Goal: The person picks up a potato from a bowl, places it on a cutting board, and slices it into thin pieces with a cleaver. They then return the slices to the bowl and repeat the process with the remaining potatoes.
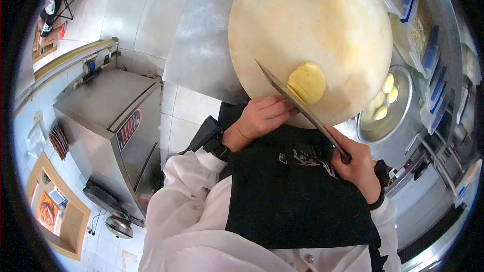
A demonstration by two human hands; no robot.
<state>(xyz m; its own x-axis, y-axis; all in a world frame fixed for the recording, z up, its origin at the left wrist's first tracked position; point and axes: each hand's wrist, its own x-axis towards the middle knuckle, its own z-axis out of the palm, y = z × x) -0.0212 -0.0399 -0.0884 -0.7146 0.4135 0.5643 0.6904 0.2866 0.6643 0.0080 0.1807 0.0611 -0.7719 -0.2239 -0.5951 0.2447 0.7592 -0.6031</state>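
Observation:
My right hand (353,158) is closed around the dark handle of a kitchen knife (315,119). Its long blade slants up and left across the near part of a round, thick cutting board (282,15). Against the far side of the blade lie overlapping pale yellow slices, apparently potato (308,81). My left hand (264,118) is on the near side of the blade at the board's front edge. Its fingers are bent, pressed together and close to the steel. Whatever lies under those fingers is hidden.
Right of the board, a metal bowl (402,121) contains several peeled, pale yellow pieces in liquid. Clear containers with blue edges (411,7) line the far right. The board rests on a steel table (194,45). A steel cabinet (108,98) stands on the left.

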